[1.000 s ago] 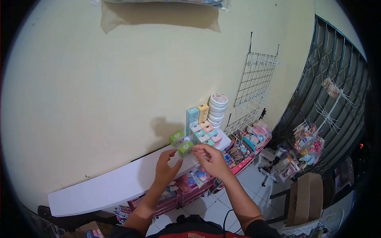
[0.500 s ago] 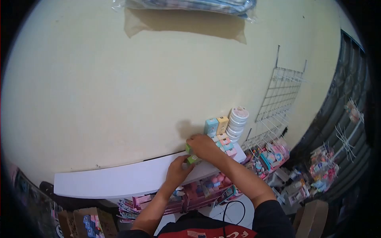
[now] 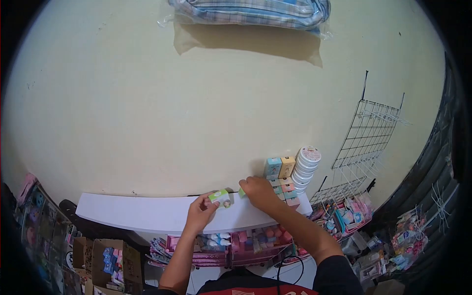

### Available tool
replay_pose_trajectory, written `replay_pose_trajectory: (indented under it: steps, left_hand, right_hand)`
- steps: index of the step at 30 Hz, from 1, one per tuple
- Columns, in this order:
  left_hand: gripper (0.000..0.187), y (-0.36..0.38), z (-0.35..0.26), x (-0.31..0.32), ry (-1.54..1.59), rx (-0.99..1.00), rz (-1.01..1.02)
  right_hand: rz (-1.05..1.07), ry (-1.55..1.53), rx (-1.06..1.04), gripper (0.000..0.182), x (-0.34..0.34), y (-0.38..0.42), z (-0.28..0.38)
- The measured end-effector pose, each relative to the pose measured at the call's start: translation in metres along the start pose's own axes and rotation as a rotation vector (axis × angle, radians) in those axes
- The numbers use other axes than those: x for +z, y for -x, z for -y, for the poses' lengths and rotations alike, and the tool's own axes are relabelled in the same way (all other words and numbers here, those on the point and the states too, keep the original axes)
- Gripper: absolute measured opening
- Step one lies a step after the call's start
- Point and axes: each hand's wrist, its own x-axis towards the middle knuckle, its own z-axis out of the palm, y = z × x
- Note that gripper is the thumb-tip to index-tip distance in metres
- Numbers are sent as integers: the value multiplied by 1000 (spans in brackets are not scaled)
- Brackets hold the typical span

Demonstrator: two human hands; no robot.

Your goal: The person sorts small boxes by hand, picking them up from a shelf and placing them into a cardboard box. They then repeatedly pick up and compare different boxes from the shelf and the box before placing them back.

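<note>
My left hand (image 3: 198, 213) grips a small green-and-white box (image 3: 220, 197) just over the white shelf (image 3: 147, 211). The box is tilted, with a printed face turned up. To its right, my right hand (image 3: 259, 191) is closed around a second green box (image 3: 241, 192), of which only a narrow part shows beside the fingers. Just right of that hand stand a light blue box (image 3: 273, 168) and a yellow box (image 3: 287, 167), with several small pastel boxes (image 3: 288, 188) in front, partly hidden by my right hand and forearm.
White round containers (image 3: 306, 169) are stacked at the shelf's right end. A wire grid (image 3: 366, 132) with hooks is on the wall. Below are pink baskets (image 3: 241, 259) of goods and a cardboard box (image 3: 101, 270). A plastic-wrapped plaid bundle (image 3: 250, 12) is overhead.
My hands have moved apart. The left one has gone left with its green box, whose printed face now shows more. The camera view has shifted too.
</note>
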Motion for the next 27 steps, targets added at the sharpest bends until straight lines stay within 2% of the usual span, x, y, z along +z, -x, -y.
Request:
replay_pose_trajectory:
  steps: [2, 4, 6, 8, 9, 10, 11, 13, 14, 16, 18, 19, 24, 27]
  left_hand:
    - [42, 5, -4, -6, 32, 25, -6]
    - [49, 16, -11, -8, -18, 51, -179]
    - [52, 28, -20, -9, -35, 65, -200]
    - [46, 44, -19, -15, 79, -40, -286]
    - [39, 53, -19, -16, 63, -41, -296]
    - [39, 62, -20, -17, 58, -50, -323]
    - [37, 72, -23, -17, 76, -64, -317]
    - [35, 91, -31, -18, 94, -84, -351]
    - [33, 103, -35, -19, 90, -91, -360]
    - [32, 126, -34, -25, 90, -113, -422]
    - [31, 152, -32, -35, 13, -107, -478]
    - [30, 166, -31, -43, 7, -157, -525]
    - [29, 223, -45, -71, -11, -120, -723]
    - [31, 256, -57, -89, -12, -96, -823]
  right_hand:
    - [-4, -32, -13, 16, -9, 5, 7]
    - [-113, -139, 2, 27, -27, 8, 22]
    - [-138, -281, 27, 31, -41, 11, 35]
    - [-151, -432, 53, 35, -48, 15, 46]
    - [-140, -580, 92, 35, -50, 17, 50]
    - [-124, -730, 131, 36, -50, 19, 54]
    - [-106, -752, 115, 36, -49, 21, 59]
    - [-12, -1073, 206, 34, -42, 26, 68]
    - [19, -1094, 184, 34, -33, 30, 74]
    - [159, -1527, 409, 30, -13, 41, 86]
    - [214, -1608, 373, 28, -2, 46, 101]
    - [204, -1671, 410, 28, 4, 49, 110]
    - [279, -1823, 509, 30, 28, 59, 160]
    - [418, -1844, 445, 29, 35, 56, 197]
